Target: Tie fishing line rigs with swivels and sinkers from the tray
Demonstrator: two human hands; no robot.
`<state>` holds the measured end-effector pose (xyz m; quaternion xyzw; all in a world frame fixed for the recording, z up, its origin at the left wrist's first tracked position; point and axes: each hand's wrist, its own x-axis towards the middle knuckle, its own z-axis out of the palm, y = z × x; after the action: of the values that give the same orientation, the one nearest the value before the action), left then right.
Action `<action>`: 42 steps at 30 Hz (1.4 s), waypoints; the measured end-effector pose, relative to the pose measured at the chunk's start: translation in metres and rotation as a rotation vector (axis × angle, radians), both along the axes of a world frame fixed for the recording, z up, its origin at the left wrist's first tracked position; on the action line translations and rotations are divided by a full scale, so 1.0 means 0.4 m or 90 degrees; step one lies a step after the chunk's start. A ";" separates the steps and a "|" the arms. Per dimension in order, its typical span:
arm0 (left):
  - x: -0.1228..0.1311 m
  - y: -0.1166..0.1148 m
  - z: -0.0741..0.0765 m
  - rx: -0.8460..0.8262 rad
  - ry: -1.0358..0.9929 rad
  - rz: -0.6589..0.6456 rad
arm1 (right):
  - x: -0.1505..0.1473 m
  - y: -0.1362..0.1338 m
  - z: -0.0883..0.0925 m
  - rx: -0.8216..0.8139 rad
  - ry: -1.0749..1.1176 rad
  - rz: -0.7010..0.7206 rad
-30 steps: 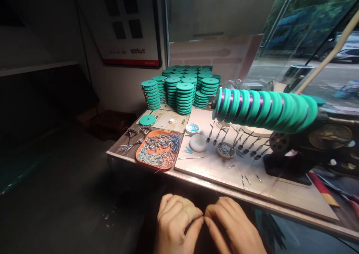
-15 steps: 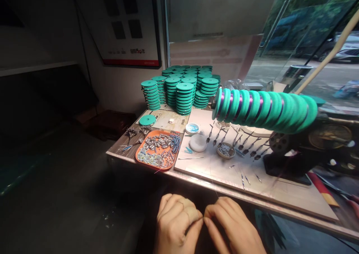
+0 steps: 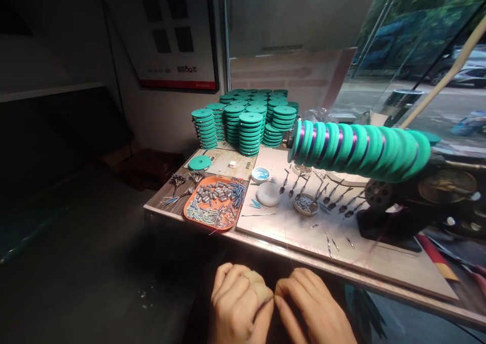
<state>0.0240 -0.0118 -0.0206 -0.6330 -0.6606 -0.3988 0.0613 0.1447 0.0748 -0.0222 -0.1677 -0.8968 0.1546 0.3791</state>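
Below the front edge of the table, my left hand (image 3: pixel 242 301) and my right hand (image 3: pixel 309 303) meet, thumbs and forefingers pinched together fingertip to fingertip. Tape wraps fingers of the left one. A thin fishing line (image 3: pixel 291 257) rises from the right fingers toward the board; the bit between the pinches is too fine to make out. Beyond them, an orange tray (image 3: pixel 186 216) holds lead sinkers, small tubes and metal swivels. Several short rig pieces (image 3: pixel 334 244) lie on the pale board (image 3: pixel 266 227).
Green foam line spools (image 3: pixel 250 131) stand stacked at the back. A row of green spools (image 3: pixel 357 146) sits on the shaft of a dark winding machine (image 3: pixel 395 227) at right. Weighted line pieces hang below it. Small dishes (image 3: pixel 307 212) and red-handled scissors (image 3: pixel 480 278) lie about.
Both hands shift very slightly left, still pinched together. Everything on the table stays where it was.
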 end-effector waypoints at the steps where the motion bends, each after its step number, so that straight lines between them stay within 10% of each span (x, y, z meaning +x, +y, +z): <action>1: 0.000 0.001 0.002 -0.002 0.000 0.002 | 0.001 -0.001 -0.006 -0.008 0.003 -0.003; 8: -0.004 0.003 0.017 -0.027 0.008 -0.011 | 0.006 -0.014 -0.057 -0.075 0.030 -0.041; 42: -0.009 0.005 0.019 -0.062 0.007 -0.004 | 0.003 0.027 -0.006 0.096 -0.022 -0.007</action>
<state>0.0204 -0.0097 -0.0130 -0.6396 -0.6771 -0.3625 0.0329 0.1460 0.0856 -0.0247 -0.1463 -0.9113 0.0814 0.3762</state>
